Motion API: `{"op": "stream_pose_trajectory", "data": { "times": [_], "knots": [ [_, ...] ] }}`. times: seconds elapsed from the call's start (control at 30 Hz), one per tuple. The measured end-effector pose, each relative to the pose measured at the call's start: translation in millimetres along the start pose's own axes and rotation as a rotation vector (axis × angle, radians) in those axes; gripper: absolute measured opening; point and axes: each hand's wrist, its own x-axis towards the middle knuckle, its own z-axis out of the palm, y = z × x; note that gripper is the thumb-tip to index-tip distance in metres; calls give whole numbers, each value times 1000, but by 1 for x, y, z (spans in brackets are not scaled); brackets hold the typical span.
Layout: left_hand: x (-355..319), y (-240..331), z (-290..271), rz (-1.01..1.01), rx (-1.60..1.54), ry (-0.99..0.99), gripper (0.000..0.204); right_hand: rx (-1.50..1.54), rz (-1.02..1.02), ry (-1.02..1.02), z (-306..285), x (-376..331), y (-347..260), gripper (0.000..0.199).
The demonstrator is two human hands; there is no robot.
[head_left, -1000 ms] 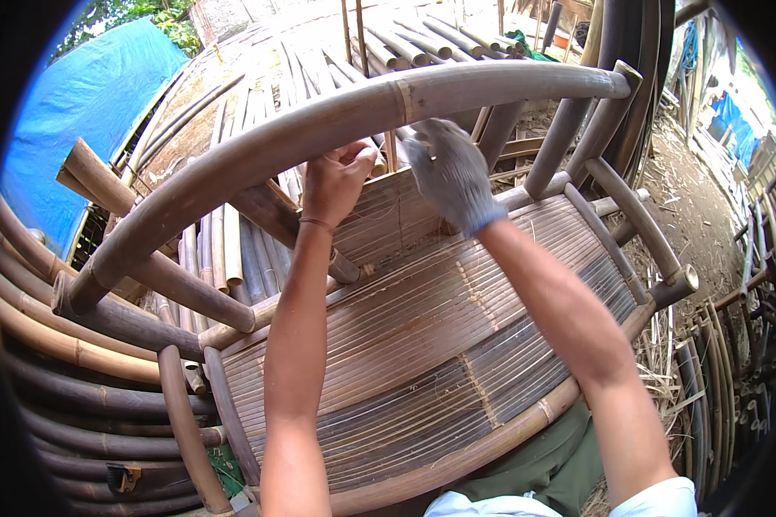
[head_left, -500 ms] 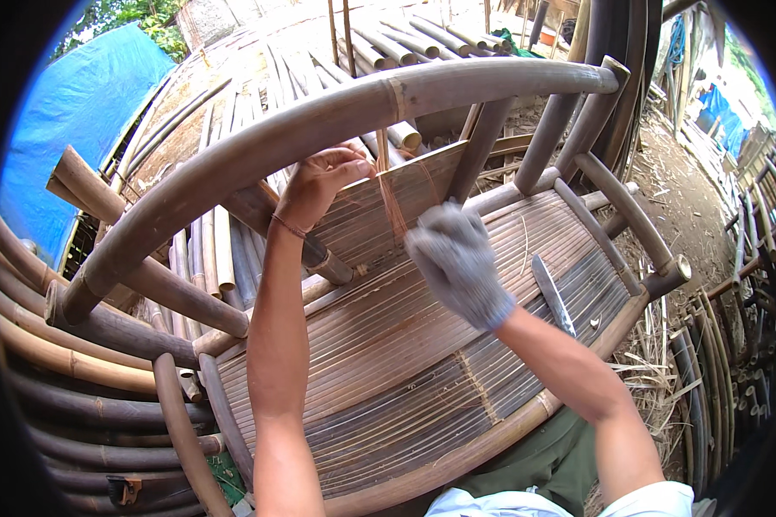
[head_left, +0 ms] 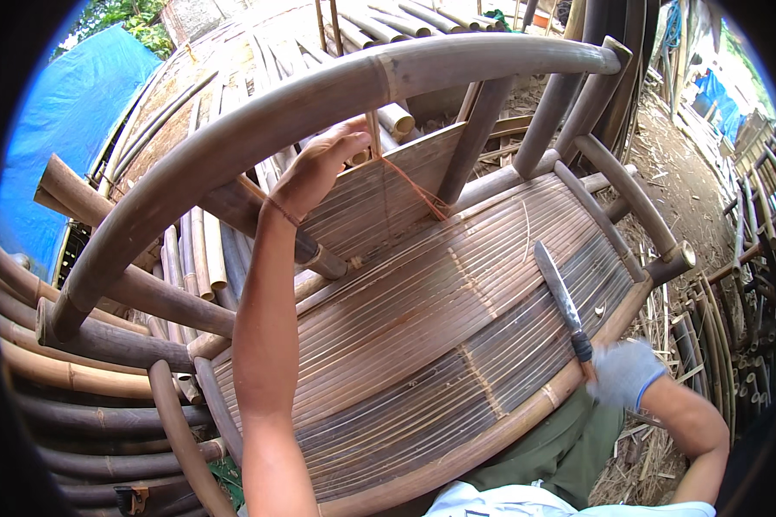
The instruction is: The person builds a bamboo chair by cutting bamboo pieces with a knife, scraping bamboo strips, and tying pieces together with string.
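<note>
A bamboo chair stands before me, with a curved top rail (head_left: 259, 129) and a slatted seat (head_left: 440, 327). My bare left hand (head_left: 319, 168) reaches under the rail and presses on the slatted back panel (head_left: 379, 194), near a reddish cord (head_left: 418, 196) tied across it. My right hand (head_left: 622, 372), in a grey glove, is at the seat's front right edge, closed on the handle of a long knife (head_left: 559, 293) whose blade lies flat on the slats.
Stacked bamboo poles (head_left: 86, 379) lie at the left and behind the chair. A blue tarp (head_left: 69, 112) hangs at the upper left. Bamboo offcuts and poles (head_left: 733, 336) litter the dirt ground to the right.
My gloved right hand left the back panel, swept down and to the right, and now grips the knife handle at the seat's edge. My left hand stays on the panel.
</note>
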Motion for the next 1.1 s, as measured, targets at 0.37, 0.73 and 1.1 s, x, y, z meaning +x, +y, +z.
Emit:
{"op": "stream_pose_trajectory", "data": {
  "times": [0.37, 0.73, 1.1],
  "knots": [
    [7, 10, 2, -103, -106, -38, 52, 1087, -131, 1344, -168, 207, -149, 64],
    [3, 8, -7, -134, -90, 111, 65, 197, 236, 1215, 82, 156, 84, 42],
    [10, -29, -10, 44, 203, -31, 38, 770, -317, 1584, -124, 191, -101, 78]
  ]
}}
